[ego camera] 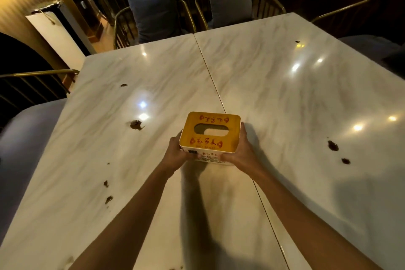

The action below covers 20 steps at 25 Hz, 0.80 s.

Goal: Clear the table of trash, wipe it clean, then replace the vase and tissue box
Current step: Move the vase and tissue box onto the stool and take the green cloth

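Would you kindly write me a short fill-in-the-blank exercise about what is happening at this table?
1. The tissue box is held by ____ hands, the left hand and the right hand.
2. The top of the tissue box is ____ in colour.
3. The marble table carries dark ____ on both sides of the box, such as one left of it.
4. Behind the table, each chair holds a grey ____.

Missing words: two; yellow; stains; cushion
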### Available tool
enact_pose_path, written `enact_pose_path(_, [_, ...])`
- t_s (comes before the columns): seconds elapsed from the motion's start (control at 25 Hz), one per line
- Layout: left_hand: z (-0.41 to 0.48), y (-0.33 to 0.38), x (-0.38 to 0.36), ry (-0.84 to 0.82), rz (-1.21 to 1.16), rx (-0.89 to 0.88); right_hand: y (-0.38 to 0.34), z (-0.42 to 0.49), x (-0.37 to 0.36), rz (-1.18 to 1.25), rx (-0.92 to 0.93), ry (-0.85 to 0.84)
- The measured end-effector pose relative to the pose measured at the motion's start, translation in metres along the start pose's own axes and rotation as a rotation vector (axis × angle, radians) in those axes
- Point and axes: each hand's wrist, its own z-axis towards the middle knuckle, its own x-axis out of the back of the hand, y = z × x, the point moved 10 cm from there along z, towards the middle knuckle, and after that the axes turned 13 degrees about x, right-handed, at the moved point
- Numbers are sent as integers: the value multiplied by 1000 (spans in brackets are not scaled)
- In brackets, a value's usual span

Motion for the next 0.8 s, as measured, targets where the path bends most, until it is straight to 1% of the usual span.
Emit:
enact_pose_path(0.08, [-37,2,-3,2,-25,-53,-12,-26,-3,19,7,-49])
enact_pose_path(0.12, [-54,5,-6,-6,-93,-63,-18,-37,-4,42,28,-66])
enact_pose_path(0.2, [-89,4,-2,31,-164,-43,-41,-61,-8,101,75,-84])
enact_pose_path(0.36, [-165,-14,33,193,-125,-1,-107,-113,-39,164,180,-144])
enact_pose_path(0.52, [-251,-30,77,333,-51,-44,-142,-163,-92,164,201,-220])
enact_pose_path(0.68, [-346,-84,127,420,-82,-38,-163,-225,-177,202,187,-349])
enact_pose_path(0.8, [-420,-127,163,523,-128,-5,-183,-266,-248,259,206,-461])
